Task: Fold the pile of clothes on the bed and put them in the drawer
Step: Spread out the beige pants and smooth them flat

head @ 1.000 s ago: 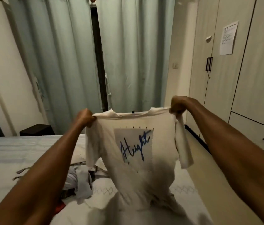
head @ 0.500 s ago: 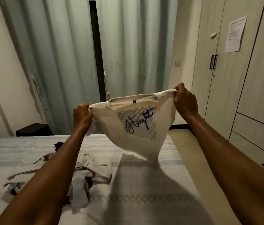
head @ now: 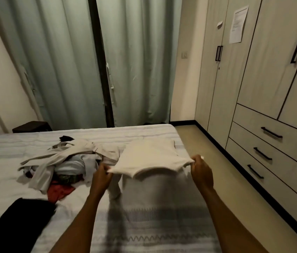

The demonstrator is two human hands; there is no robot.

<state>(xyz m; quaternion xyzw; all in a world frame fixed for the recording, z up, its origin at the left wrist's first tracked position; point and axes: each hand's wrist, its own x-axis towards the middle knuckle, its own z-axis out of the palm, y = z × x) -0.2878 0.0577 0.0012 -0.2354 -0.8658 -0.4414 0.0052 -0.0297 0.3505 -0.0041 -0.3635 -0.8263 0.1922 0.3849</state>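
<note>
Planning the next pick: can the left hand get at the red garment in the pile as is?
Probably not yet: the left hand grips the white T-shirt, as does the right hand. Once freed, likely yes: the red garment lies exposed at the pile's near edge.

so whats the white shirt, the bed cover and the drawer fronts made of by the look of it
White shirt: soft knit, probably cotton jersey; it sags limp between the left hand and right hand.
Bed cover: thin woven fabric, matt, with woven stripes and a zigzag band.
Drawer fronts: likely laminated board with a pale, matt wood-grain look; the handles look like black metal.
</note>
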